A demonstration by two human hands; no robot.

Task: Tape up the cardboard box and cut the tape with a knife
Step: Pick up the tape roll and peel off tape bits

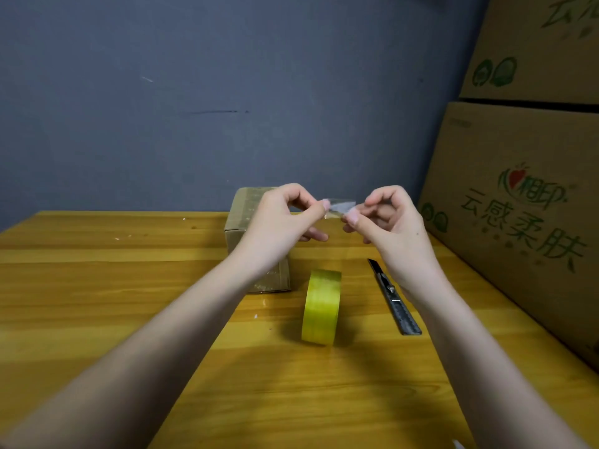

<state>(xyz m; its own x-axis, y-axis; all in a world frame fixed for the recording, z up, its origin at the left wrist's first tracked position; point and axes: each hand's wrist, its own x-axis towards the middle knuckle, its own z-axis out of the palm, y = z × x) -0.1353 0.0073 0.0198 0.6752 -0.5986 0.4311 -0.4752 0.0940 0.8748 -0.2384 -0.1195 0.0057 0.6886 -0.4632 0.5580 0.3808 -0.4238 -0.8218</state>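
Clear tape, a short piece (338, 207), is stretched between the two hands, up in the air above the wooden table (97, 286). The left hand (285, 218) pinches one end with its thumb and first finger. The right hand (385, 215) pinches the other end the same way. The hands are close together but do not touch; only the little strip joins them. The other fingers of both hands are curled in.

Both arms are bare. They reach forward from the bottom of the view, from about 7 o'clock and 5 o'clock, and point in toward the middle.

The small cardboard box (240, 222) sits on the table behind and under the left hand, at about 9 o'clock from the strip. The left wrist hides part of it. Shiny tape shows along its top and its front corner.

The roll of yellow tape (322, 306) stands on its edge on the table, at 6 o'clock from the hands, well below them. The knife (393, 298), a grey box cutter, lies flat on the table just right of the roll, at about 5 o'clock from the hands, partly under the right wrist. No hand touches the roll or the knife.

Big printed cardboard boxes (518, 205) are stacked at 3 o'clock. A grey wall (227, 92) stands behind the table.
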